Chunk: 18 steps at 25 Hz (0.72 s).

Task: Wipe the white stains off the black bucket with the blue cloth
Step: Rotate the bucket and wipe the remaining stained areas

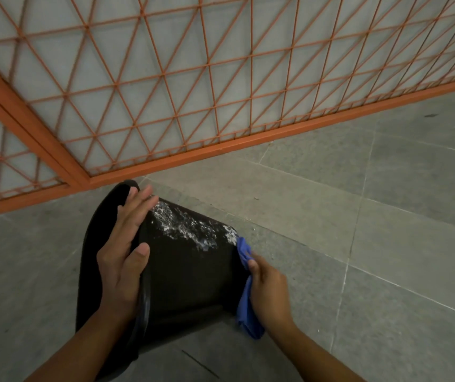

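The black plastic bucket (187, 271), lying on the grey tiled floor (386, 244), is steadied by the flat, unclenched left hand (123, 257); it could roll. White stains (190, 227) remain. The crumpled blue cloth (247, 293), gripped by the right hand (269, 293), might slip off the base edge. Rightward floor is open.

Both forearms are bare all the way to the picture's lower edge, with no sleeve, cuff or glove showing. The left hand (123, 260) wears no ring, watch or band. The right hand (269, 292) is likewise unadorned at fingers and wrist. The fingernails are short and unpainted.
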Motion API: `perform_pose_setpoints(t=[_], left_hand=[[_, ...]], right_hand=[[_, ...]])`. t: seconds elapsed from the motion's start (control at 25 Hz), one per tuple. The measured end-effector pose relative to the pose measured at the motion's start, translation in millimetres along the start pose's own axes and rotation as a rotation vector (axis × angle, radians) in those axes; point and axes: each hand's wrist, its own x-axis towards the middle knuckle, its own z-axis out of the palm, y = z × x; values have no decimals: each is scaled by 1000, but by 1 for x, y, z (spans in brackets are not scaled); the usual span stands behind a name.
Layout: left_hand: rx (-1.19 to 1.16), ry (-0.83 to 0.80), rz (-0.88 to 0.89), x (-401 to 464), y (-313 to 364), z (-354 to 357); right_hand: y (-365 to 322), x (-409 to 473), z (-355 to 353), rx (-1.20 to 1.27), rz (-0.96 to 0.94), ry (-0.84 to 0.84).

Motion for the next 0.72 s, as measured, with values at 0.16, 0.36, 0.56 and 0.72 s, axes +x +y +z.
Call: perform_pose_setpoints(t=[0.16,0.36,0.56,0.72], left_hand=[[14,-14,-7,4,4,5],[32,-15,8,3,0,2],[15,-18,-9,3,3,5],[-4,-20,-25,2,-2,6]], right_hand=[[-20,-56,0,112,-104,28],[-56,-25,10,112,-358,-138],[-54,-48,1,111,-209,-104],[-96,-53,9,229,-551,-248]])
